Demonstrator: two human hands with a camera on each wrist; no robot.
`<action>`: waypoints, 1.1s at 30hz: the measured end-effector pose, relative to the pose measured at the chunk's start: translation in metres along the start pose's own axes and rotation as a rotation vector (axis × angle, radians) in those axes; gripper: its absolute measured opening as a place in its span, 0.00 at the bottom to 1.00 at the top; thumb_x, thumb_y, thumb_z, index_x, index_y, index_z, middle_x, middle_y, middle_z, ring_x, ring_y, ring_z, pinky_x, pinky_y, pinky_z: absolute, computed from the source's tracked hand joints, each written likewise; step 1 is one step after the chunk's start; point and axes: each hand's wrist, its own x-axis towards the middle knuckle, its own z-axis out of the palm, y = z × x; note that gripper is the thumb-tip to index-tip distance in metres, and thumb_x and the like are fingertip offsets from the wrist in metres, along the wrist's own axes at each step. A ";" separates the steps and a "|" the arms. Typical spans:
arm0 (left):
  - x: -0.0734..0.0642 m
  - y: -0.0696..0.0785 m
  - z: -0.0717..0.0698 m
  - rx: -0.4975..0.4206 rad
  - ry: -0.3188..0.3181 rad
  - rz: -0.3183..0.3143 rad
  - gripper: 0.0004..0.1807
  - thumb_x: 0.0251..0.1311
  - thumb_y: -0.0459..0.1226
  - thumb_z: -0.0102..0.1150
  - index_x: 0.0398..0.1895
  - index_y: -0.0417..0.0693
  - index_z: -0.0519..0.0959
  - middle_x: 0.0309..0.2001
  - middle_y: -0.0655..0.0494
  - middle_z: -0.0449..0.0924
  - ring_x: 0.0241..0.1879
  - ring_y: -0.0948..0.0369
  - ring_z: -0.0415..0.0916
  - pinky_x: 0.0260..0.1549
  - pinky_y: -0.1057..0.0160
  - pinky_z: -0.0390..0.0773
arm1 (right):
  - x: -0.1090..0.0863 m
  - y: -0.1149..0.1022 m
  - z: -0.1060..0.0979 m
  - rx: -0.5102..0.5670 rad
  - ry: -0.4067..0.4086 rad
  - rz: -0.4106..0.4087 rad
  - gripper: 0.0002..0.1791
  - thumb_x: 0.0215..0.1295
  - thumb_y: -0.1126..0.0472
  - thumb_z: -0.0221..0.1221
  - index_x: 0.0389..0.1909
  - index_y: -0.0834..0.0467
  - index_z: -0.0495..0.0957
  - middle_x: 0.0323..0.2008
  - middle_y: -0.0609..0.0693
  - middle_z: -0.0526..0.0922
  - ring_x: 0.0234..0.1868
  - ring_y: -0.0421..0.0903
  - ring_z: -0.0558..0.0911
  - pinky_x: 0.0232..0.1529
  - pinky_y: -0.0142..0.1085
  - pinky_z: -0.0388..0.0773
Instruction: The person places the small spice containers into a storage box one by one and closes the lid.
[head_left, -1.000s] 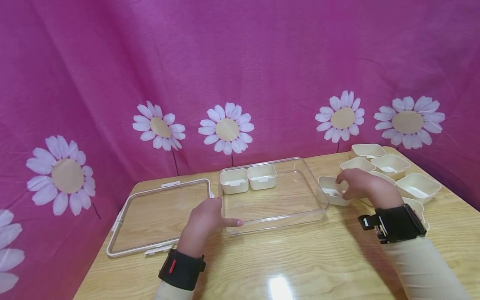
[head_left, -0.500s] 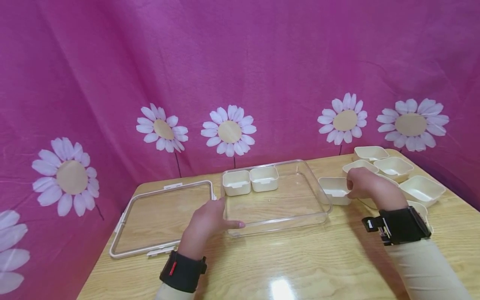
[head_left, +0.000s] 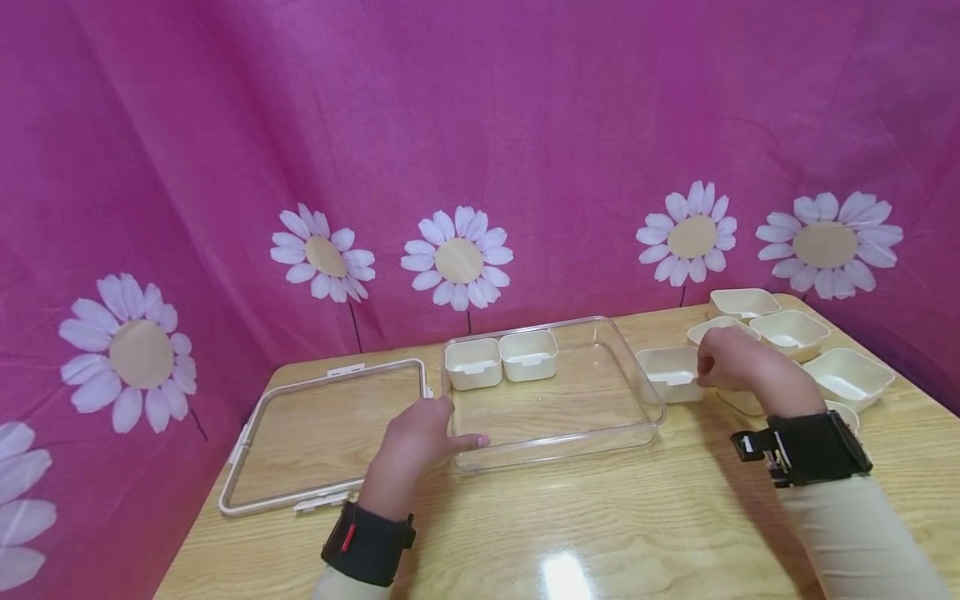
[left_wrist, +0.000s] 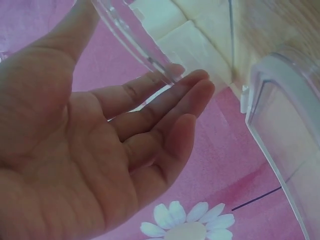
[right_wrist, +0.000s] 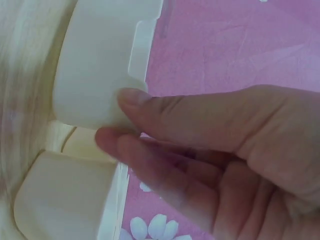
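In the head view, a clear plastic tray (head_left: pixel 566 443) lies on the table with two small cream bins (head_left: pixel 473 377) side by side in its back left corner. My left hand (head_left: pixel 417 435) spans the tray's front left corner, thumb along the front wall. The left wrist view shows that palm (left_wrist: pixel 75 150) with loosely bent fingers, fingertips right at the clear rim. To the right of the tray stands another cream bin (head_left: pixel 670 385). My right hand (head_left: pixel 738 367) pinches its front right corner. Up close, thumb and forefinger meet at the corner of this notched bin (right_wrist: pixel 95 65).
A clear lid with a white frame (head_left: pixel 262 502) and side clips lies left of the tray. Several more cream bins (head_left: pixel 847 377) are grouped at the table's right end, partly behind my right hand. A pink curtain (head_left: pixel 525 125) with daisies stands behind the table.
My right hand has moved from over the right part of the bin to its front right corner and now pinches it there. The left hand has stayed at the tray corner.
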 end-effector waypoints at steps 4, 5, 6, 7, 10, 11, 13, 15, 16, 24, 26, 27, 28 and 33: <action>0.001 0.000 0.000 -0.019 0.000 -0.009 0.36 0.49 0.57 0.77 0.48 0.36 0.79 0.30 0.51 0.75 0.30 0.56 0.71 0.29 0.59 0.71 | 0.000 0.006 -0.002 0.008 0.072 -0.035 0.11 0.49 0.72 0.72 0.17 0.63 0.80 0.16 0.44 0.73 0.23 0.44 0.69 0.28 0.38 0.68; 0.001 0.000 0.000 -0.023 -0.003 -0.014 0.36 0.48 0.56 0.77 0.48 0.36 0.79 0.30 0.51 0.75 0.30 0.56 0.71 0.29 0.59 0.71 | 0.000 0.007 -0.002 0.010 0.081 -0.035 0.11 0.49 0.73 0.72 0.17 0.63 0.80 0.16 0.44 0.73 0.23 0.44 0.69 0.28 0.38 0.68; 0.001 0.000 0.000 -0.022 -0.006 -0.017 0.36 0.48 0.56 0.77 0.47 0.36 0.79 0.30 0.51 0.75 0.30 0.56 0.71 0.29 0.59 0.71 | 0.000 0.008 -0.003 0.016 0.086 -0.028 0.10 0.50 0.73 0.72 0.17 0.63 0.80 0.16 0.45 0.73 0.23 0.45 0.69 0.28 0.38 0.68; 0.001 0.000 0.000 -0.019 -0.009 -0.017 0.36 0.48 0.56 0.77 0.47 0.36 0.79 0.29 0.51 0.75 0.30 0.56 0.71 0.29 0.59 0.70 | 0.000 0.008 -0.004 0.018 0.090 -0.020 0.10 0.50 0.73 0.72 0.18 0.64 0.81 0.16 0.45 0.74 0.23 0.45 0.69 0.29 0.38 0.69; 0.000 0.000 -0.002 -0.006 -0.021 -0.025 0.36 0.48 0.57 0.77 0.46 0.36 0.79 0.28 0.51 0.74 0.29 0.56 0.70 0.28 0.60 0.70 | -0.001 0.006 -0.006 0.016 0.108 -0.001 0.08 0.51 0.74 0.71 0.20 0.65 0.82 0.17 0.46 0.76 0.24 0.46 0.71 0.30 0.40 0.71; -0.001 0.000 -0.002 -0.002 -0.023 -0.027 0.35 0.48 0.57 0.77 0.45 0.36 0.79 0.28 0.51 0.74 0.29 0.56 0.70 0.28 0.60 0.69 | -0.001 0.005 -0.007 0.015 0.121 -0.004 0.07 0.51 0.74 0.71 0.20 0.65 0.82 0.18 0.46 0.77 0.24 0.47 0.71 0.30 0.40 0.72; -0.002 -0.001 -0.004 -0.001 -0.027 -0.028 0.35 0.48 0.57 0.77 0.44 0.36 0.79 0.28 0.51 0.73 0.29 0.56 0.70 0.28 0.60 0.69 | -0.001 0.003 -0.008 0.016 0.151 -0.007 0.06 0.52 0.75 0.70 0.21 0.67 0.83 0.18 0.47 0.78 0.25 0.47 0.71 0.30 0.41 0.72; -0.003 -0.001 -0.005 -0.007 -0.027 -0.031 0.34 0.48 0.56 0.77 0.42 0.36 0.79 0.27 0.51 0.72 0.28 0.56 0.69 0.28 0.60 0.68 | 0.001 0.001 -0.009 0.023 0.174 -0.006 0.05 0.53 0.76 0.69 0.22 0.68 0.83 0.18 0.48 0.78 0.25 0.48 0.71 0.30 0.41 0.71; -0.003 -0.002 -0.006 -0.010 -0.026 -0.029 0.33 0.48 0.56 0.78 0.42 0.36 0.79 0.26 0.51 0.72 0.28 0.56 0.69 0.27 0.60 0.68 | 0.001 0.000 -0.009 0.028 0.181 -0.003 0.04 0.53 0.76 0.68 0.22 0.69 0.83 0.18 0.48 0.78 0.25 0.48 0.71 0.30 0.41 0.71; -0.005 -0.004 -0.008 0.014 -0.036 -0.010 0.32 0.50 0.55 0.77 0.39 0.36 0.79 0.26 0.51 0.71 0.28 0.57 0.68 0.27 0.60 0.67 | 0.006 -0.009 -0.008 0.051 0.262 0.007 0.03 0.55 0.75 0.67 0.25 0.71 0.84 0.21 0.56 0.83 0.27 0.53 0.77 0.37 0.53 0.79; -0.005 -0.003 -0.008 0.029 -0.044 -0.007 0.32 0.51 0.56 0.76 0.39 0.36 0.79 0.26 0.51 0.71 0.28 0.57 0.68 0.28 0.60 0.68 | 0.006 -0.011 -0.008 0.048 0.288 -0.004 0.02 0.55 0.75 0.66 0.25 0.71 0.84 0.22 0.58 0.84 0.28 0.55 0.80 0.39 0.56 0.79; -0.005 -0.003 -0.008 0.037 -0.050 -0.006 0.31 0.51 0.56 0.76 0.38 0.36 0.78 0.26 0.51 0.71 0.28 0.57 0.68 0.27 0.60 0.68 | 0.006 -0.012 -0.008 0.044 0.299 -0.010 0.02 0.56 0.75 0.66 0.26 0.71 0.84 0.23 0.59 0.84 0.28 0.56 0.80 0.40 0.57 0.79; -0.005 -0.002 -0.008 0.040 -0.056 -0.008 0.31 0.52 0.56 0.75 0.38 0.37 0.78 0.26 0.51 0.71 0.28 0.57 0.68 0.27 0.60 0.68 | 0.006 -0.014 -0.008 0.043 0.311 -0.015 0.02 0.56 0.74 0.66 0.26 0.71 0.84 0.23 0.59 0.84 0.29 0.57 0.81 0.40 0.57 0.79; -0.005 0.002 -0.008 0.031 -0.052 -0.018 0.32 0.51 0.58 0.75 0.36 0.37 0.78 0.26 0.52 0.70 0.27 0.57 0.68 0.27 0.61 0.67 | 0.006 -0.021 -0.008 0.048 0.358 -0.036 0.02 0.57 0.73 0.66 0.28 0.71 0.85 0.25 0.61 0.85 0.32 0.61 0.83 0.42 0.58 0.78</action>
